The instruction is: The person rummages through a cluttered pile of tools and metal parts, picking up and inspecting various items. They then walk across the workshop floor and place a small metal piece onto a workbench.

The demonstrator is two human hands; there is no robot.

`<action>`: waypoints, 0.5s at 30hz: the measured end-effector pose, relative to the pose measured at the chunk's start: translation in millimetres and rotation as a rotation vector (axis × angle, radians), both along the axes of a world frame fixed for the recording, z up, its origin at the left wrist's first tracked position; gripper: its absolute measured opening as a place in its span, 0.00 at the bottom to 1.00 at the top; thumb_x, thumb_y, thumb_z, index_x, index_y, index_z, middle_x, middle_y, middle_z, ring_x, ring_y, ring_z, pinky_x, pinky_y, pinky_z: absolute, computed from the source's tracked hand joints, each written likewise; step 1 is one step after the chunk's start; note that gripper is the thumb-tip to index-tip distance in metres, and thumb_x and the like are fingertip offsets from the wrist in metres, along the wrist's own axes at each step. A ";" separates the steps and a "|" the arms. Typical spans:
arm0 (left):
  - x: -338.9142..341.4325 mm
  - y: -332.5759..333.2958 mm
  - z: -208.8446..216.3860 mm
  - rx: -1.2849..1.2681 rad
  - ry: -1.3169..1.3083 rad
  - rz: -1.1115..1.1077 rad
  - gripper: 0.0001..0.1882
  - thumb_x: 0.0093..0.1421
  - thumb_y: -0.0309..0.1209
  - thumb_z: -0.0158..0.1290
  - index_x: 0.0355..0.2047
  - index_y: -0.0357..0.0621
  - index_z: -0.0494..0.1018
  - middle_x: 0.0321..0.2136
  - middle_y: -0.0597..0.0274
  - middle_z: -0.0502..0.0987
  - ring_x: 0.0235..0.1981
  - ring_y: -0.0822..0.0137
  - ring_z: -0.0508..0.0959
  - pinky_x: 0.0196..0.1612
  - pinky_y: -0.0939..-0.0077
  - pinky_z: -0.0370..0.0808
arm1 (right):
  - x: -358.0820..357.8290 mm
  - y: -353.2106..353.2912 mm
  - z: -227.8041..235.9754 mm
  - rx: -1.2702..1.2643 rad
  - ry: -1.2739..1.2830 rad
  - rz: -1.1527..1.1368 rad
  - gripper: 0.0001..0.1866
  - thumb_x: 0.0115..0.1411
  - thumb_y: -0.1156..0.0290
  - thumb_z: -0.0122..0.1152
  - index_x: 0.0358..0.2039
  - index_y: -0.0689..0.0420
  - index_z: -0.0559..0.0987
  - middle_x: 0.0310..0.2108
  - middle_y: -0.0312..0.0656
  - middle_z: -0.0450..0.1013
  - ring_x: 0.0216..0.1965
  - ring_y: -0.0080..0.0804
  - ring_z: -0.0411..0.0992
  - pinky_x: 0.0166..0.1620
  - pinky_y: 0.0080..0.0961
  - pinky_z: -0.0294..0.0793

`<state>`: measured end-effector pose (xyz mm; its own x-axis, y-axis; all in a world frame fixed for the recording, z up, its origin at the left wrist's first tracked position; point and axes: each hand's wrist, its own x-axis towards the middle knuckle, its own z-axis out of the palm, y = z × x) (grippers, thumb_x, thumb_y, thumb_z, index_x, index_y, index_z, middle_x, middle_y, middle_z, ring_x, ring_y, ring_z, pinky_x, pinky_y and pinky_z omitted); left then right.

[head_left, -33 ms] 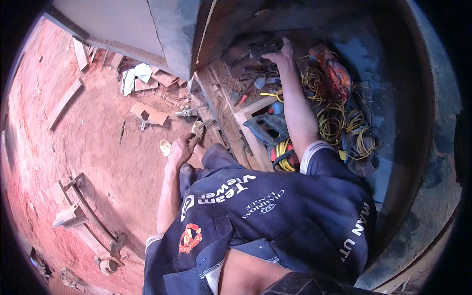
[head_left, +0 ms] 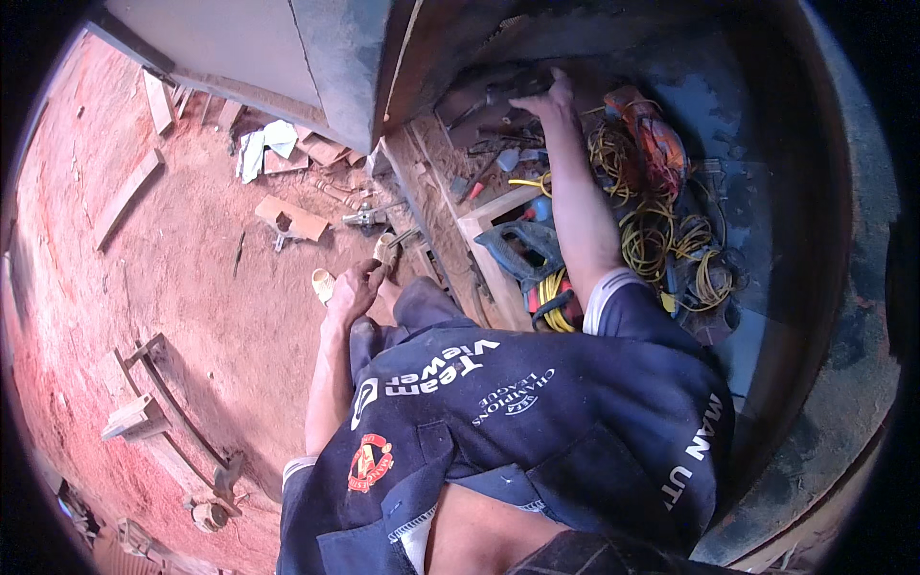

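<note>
My right arm stretches into a dark box-like recess. At its far end my right hand [head_left: 549, 99] is open, thumb and fingers apart, over a cluster of dark tools [head_left: 495, 94] whose kind is hard to make out in the shadow. My left hand [head_left: 355, 289] is low beside my bent leg, fingers curled; whatever they may hold is hidden. Near my right forearm lie a blue-grey saw-like tool [head_left: 520, 251] with a looped handle, a coil of yellow cable [head_left: 553, 299] and a red-handled tool [head_left: 475, 191].
Tangled yellow cables [head_left: 647, 235] and an orange bundle [head_left: 656, 144] lie right of my forearm. A wooden frame [head_left: 498, 206] edges the recess. On the reddish ground are a metal clamp-like part [head_left: 366, 218], a brown board [head_left: 292, 218], scraps and a wooden stand [head_left: 139, 419].
The dark tools by my right fingertips lie slightly differently, and that hand's fingers have shifted a little. My left hand stays in place.
</note>
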<state>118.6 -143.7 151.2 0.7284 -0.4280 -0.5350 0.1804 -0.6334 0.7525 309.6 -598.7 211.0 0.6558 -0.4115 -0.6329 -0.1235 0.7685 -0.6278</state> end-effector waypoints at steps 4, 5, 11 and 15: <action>-13.0 11.7 -3.2 0.127 0.078 -0.092 0.22 0.65 0.45 0.50 0.48 0.39 0.78 0.40 0.39 0.81 0.44 0.43 0.81 0.49 0.55 0.76 | 31.7 -7.9 -8.2 -0.076 0.141 0.103 0.35 0.65 0.43 0.48 0.65 0.52 0.64 0.68 0.45 0.59 0.67 0.44 0.55 0.70 0.55 0.48; -15.1 14.2 -4.3 0.116 0.071 -0.086 0.22 0.65 0.45 0.50 0.48 0.40 0.78 0.40 0.39 0.81 0.45 0.43 0.81 0.49 0.56 0.76 | 38.0 -7.9 -7.9 -0.089 0.131 0.069 0.36 0.64 0.42 0.49 0.65 0.51 0.64 0.68 0.45 0.60 0.67 0.44 0.56 0.69 0.56 0.48; -5.9 6.3 -0.7 0.019 0.065 -0.012 0.21 0.65 0.43 0.50 0.48 0.39 0.78 0.41 0.40 0.81 0.45 0.43 0.81 0.49 0.57 0.76 | 48.1 -1.5 10.7 -0.233 0.137 -0.127 0.38 0.59 0.39 0.52 0.64 0.49 0.65 0.63 0.42 0.65 0.63 0.45 0.60 0.68 0.59 0.48; 20.1 -26.8 17.3 -0.142 -0.051 -0.022 0.21 0.65 0.41 0.51 0.48 0.36 0.77 0.42 0.42 0.81 0.45 0.44 0.81 0.50 0.59 0.75 | 30.6 -6.6 27.9 -0.106 -0.015 -0.100 0.26 0.67 0.50 0.48 0.60 0.50 0.68 0.57 0.43 0.69 0.59 0.43 0.65 0.65 0.69 0.49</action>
